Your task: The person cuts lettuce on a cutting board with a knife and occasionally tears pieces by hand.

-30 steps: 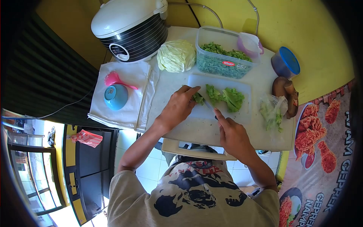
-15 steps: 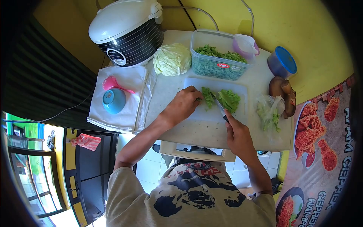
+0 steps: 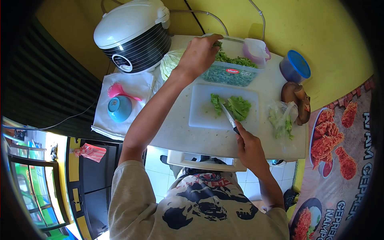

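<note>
A: Head view, item 1: the hands?
B: Left hand [image 3: 199,54] over the rim of the clear plastic tub [image 3: 231,68], fingers curled and pinching a small scrap of green leaf. Right hand [image 3: 249,145] closed round the dark handle of a knife [image 3: 229,117], whose thin metal blade lies slanted on the cutting board [image 3: 204,112].

A: Item 2: the board?
B: White, rectangular, smooth, flat on the pale bench [image 3: 180,132]. On it, 2 ruffled lettuce pieces [image 3: 234,106], the blade tip between them.

A: Item 3: the tub?
B: Straight-walled, rounded corners, holding chopped greens, just behind the board.

A: Surroundings?
B: A round, veined cabbage [image 3: 170,62] left of the tub, partly hidden by the forearm. A domed white rice cooker [image 3: 132,34] with black ribbed sides. A blue bowl [image 3: 119,108] and pink scoop [image 3: 118,90] on a white cloth. A crinkled clear bag of leaves [image 3: 284,118] to the right of the board.
</note>
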Tool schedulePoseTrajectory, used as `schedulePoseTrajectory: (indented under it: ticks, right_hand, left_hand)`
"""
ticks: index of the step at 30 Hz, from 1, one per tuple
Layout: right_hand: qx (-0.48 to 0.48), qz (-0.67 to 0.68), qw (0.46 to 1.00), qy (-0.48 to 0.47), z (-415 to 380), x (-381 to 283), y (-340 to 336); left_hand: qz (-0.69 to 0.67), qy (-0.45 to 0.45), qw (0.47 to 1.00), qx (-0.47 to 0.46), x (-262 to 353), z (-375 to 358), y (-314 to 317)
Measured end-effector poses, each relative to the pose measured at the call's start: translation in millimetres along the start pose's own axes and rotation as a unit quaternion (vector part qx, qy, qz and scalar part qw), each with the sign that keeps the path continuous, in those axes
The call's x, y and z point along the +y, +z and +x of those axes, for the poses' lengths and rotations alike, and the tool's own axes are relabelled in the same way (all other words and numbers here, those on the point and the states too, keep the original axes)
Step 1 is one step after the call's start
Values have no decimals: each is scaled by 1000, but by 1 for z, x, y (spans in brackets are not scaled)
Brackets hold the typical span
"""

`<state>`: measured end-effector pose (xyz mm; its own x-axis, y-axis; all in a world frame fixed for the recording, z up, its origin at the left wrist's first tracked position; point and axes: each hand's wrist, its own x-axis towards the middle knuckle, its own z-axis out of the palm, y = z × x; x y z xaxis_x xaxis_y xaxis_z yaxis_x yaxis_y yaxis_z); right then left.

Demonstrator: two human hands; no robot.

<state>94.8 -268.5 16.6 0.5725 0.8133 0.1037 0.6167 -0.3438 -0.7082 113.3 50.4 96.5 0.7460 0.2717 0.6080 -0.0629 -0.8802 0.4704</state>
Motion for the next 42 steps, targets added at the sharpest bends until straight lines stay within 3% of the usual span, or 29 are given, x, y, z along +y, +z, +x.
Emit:
schedulePoseTrajectory:
  ticks: [7,13,18,22,25,29,35,42]
  right_hand:
    - [11,9,1000,4,-9,2,-3]
    - [6,12,1000,7,-9,9,-6]
    - [41,27,999,11,-5,11,-7]
    - [20,11,999,30,-1,6,-13]
    - [11,2,999,36,2,4,-14]
    - [10,3,999,34,2,2,-15]
    - [89,20,996,26,14,-2,-9]
    - [90,29,995,15,42,-3,3]
  left_hand:
    - [49,-28,992,-112,-6,11,3]
    - [-50,78,995,35,19,-39,3]
    - [-2,94,995,-35,24,-95,10]
    - [-39,57,980,-186,9,-122,21]
    - [-17,84,975,-203,7,-132,24]
    - [-40,47,972,-226,5,-130,24]
    - [-31,49,971,-230,7,-130,23]
    - [-30,34,972,-229,9,-133,26]
